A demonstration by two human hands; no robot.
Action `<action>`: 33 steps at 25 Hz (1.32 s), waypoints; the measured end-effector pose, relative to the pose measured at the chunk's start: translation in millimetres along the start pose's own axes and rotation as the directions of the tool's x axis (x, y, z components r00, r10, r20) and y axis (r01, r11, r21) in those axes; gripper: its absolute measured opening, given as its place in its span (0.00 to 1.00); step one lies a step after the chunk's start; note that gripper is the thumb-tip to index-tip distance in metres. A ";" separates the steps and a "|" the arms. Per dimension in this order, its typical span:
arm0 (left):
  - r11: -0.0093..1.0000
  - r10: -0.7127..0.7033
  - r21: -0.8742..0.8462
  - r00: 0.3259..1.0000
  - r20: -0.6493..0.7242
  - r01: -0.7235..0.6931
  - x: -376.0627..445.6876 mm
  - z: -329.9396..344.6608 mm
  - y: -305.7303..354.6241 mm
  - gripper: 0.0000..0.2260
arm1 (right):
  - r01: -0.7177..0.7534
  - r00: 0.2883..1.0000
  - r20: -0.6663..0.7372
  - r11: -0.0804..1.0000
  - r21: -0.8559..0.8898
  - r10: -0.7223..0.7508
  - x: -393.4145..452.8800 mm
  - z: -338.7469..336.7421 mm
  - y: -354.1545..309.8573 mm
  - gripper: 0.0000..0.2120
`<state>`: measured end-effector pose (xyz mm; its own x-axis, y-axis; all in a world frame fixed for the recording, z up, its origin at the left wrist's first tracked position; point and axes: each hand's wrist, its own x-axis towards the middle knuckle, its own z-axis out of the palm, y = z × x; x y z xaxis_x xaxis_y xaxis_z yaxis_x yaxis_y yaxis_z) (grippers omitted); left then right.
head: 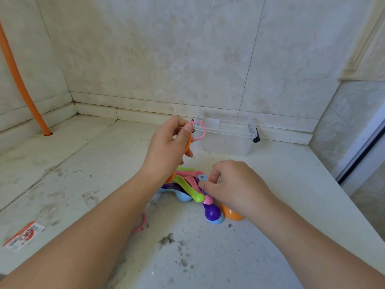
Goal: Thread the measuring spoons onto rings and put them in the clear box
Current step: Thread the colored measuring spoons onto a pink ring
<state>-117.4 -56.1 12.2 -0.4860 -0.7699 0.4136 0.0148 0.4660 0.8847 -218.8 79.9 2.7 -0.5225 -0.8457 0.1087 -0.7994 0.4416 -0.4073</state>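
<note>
My left hand (pixel 166 147) is raised above the counter, pinching a pink ring (pixel 201 130) together with an orange spoon (pixel 188 146) whose handle runs under my fingers. Below it lies a pile of coloured measuring spoons (pixel 193 190): green, pink, purple, light blue and orange ones. My right hand (pixel 235 186) rests on the pile, fingertips closed on the holed end of a light blue spoon handle (pixel 202 177). The clear box (pixel 227 140) stands open by the back wall, just behind the ring. A second pink ring (pixel 140 225) lies on the counter, partly hidden by my left forearm.
An orange hose (pixel 18 80) runs down the left wall into a hole in the counter. A red and white packet (pixel 24 236) lies at the front left. The marble counter (pixel 93 163) is speckled with dirt. Its right edge drops off beside a door frame (pixel 358 155).
</note>
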 end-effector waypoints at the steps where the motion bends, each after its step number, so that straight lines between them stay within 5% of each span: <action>1: 1.000 -0.001 0.008 1.000 0.004 0.001 -0.3 0.3 -0.1 0.07 | -0.002 1.000 0.004 1.000 0.002 0.002 0.1 1.0 -0.2 0.15; 12: 1.000 -0.007 0.019 0.999 0.042 0.006 -3.0 3.6 0.7 0.07 | -0.095 0.995 0.065 0.962 0.255 0.081 5.9 7.9 4.3 0.13; 23: 1.000 -0.018 0.024 0.998 0.058 0.017 -4.1 4.8 -0.9 0.07 | -0.053 0.998 0.025 0.976 0.213 0.049 1.4 12.6 -4.7 0.05; 33: 0.987 -0.147 -0.063 0.989 0.013 0.148 2.7 -0.7 -1.5 0.08 | -0.079 0.988 -0.098 0.933 0.350 0.121 10.9 10.6 3.7 0.10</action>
<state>-118.1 -59.2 12.1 -0.4945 -0.8241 0.2762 -0.0024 0.3191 0.9477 -224.4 69.1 -7.3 -0.6418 -0.7526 0.1473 -0.6010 0.3744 -0.7061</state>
